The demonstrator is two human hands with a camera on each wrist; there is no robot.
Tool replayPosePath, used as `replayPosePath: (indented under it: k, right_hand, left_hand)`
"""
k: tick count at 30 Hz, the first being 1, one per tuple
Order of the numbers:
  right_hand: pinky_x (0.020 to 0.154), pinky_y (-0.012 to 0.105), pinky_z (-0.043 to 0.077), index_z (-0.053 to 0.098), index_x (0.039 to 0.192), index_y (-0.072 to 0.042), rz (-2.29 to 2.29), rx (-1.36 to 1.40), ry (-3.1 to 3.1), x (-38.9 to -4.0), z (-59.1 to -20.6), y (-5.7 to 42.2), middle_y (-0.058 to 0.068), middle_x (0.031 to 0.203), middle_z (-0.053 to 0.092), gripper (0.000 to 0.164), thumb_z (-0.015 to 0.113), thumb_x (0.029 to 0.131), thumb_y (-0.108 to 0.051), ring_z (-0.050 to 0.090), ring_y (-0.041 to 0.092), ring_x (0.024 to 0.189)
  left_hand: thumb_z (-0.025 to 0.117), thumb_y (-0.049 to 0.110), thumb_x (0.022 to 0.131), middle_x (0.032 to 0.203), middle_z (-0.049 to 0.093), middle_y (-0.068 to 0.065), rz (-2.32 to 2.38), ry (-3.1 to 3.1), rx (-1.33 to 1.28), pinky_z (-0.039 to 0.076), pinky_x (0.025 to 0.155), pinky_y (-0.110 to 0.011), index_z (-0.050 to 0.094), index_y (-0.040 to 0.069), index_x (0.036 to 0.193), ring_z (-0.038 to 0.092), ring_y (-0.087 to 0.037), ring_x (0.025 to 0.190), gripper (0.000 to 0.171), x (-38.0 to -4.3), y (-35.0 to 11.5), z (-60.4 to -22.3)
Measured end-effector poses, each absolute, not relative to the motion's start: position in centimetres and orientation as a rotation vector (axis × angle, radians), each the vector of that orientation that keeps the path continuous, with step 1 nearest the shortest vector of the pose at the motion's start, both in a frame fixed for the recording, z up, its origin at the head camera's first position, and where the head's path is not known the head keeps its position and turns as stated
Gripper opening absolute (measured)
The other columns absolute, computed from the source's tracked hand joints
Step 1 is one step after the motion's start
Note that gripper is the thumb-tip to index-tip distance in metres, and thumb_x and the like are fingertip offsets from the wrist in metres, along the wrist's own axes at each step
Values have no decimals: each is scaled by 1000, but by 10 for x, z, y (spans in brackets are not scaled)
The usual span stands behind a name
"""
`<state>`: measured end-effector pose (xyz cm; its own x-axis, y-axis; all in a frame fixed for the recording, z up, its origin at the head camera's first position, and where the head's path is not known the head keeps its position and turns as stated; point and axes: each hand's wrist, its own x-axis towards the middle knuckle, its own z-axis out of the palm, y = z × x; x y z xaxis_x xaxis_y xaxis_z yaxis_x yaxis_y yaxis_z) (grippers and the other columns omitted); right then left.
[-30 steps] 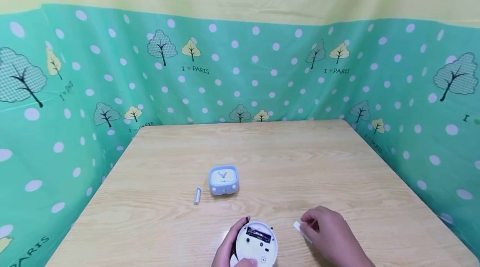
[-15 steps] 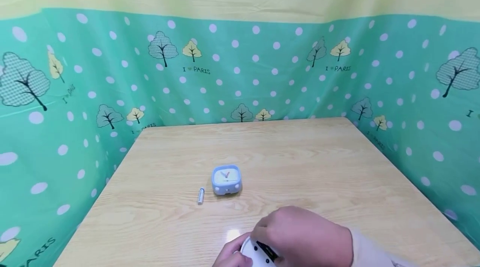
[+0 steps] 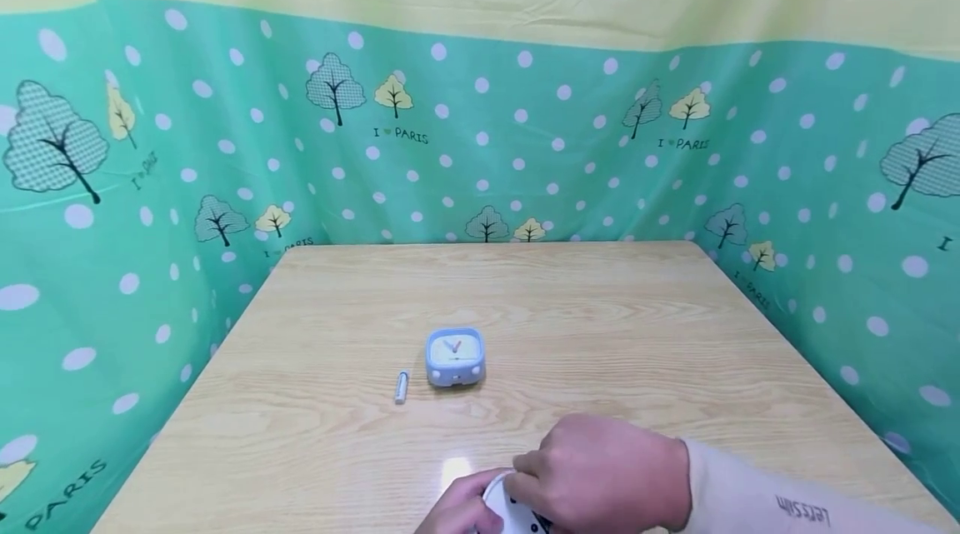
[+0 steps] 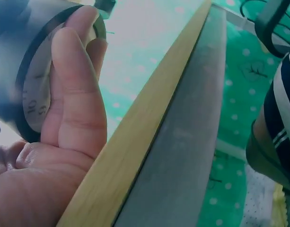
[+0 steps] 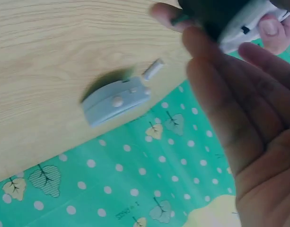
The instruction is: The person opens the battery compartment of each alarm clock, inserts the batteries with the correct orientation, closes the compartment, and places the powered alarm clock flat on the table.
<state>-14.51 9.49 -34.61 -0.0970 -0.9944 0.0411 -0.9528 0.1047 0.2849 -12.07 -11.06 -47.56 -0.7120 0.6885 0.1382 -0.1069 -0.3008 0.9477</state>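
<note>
My left hand [image 3: 459,507] holds a round white alarm clock [image 3: 498,505] at the near edge of the table, its back turned up. In the left wrist view the fingers [image 4: 81,99] curl round the clock's dark rim, across the numbered face [image 4: 35,101]. Bent over the back of the clock is my right hand [image 3: 592,474], its fingertips at the dark battery compartment, which they mostly cover. The small white battery cover taken up earlier is hidden under these fingers. The right wrist view shows the right hand [image 5: 244,118] against the clock [image 5: 241,30].
A light blue rectangular clock [image 3: 455,357] stands upright mid-table. Left of it lies a single loose battery [image 3: 401,387]. The wooden table [image 3: 600,326] is bounded by a green dotted curtain [image 3: 525,151] at the back and sides.
The right hand has carried the white battery cover from the table on the right over to the clock's back. The left hand keeps its hold, with the clock slightly lower in view.
</note>
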Motion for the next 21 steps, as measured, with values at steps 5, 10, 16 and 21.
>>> replayPosePath:
  k: [5,10,16,21]
  right_hand:
    - [50,4,34,61,113,-22,-19,1919,-2191,-158,-359,100,-18,84,58,29,61,84,-24,46,-9,57]
    - [69,7,45,63,118,-28,253,1900,-2255,-177,-373,101,-14,101,58,27,57,92,-28,54,-6,80]
    - [76,9,45,54,129,-34,665,2165,-2585,-187,-364,106,-18,113,53,51,67,82,-49,51,-7,94]
    - [72,4,43,57,125,-32,499,2266,-2589,-184,-353,98,-25,108,57,51,67,80,-54,51,-14,89]
  left_hand:
    - [38,2,81,106,70,-8,2123,1206,679,53,80,-23,48,-9,129,67,-12,93,50,-118,-116,-474]
    - [37,2,82,105,69,-6,2158,1133,626,53,79,-21,44,-13,131,66,-12,92,51,-113,-114,-474]
    - [41,4,78,106,68,-12,2088,1320,498,53,76,-22,41,-18,131,65,-11,87,57,-113,-112,-476]
    - [43,2,76,108,67,-14,2015,1442,540,52,76,-20,38,-23,129,64,-9,87,59,-119,-107,-479]
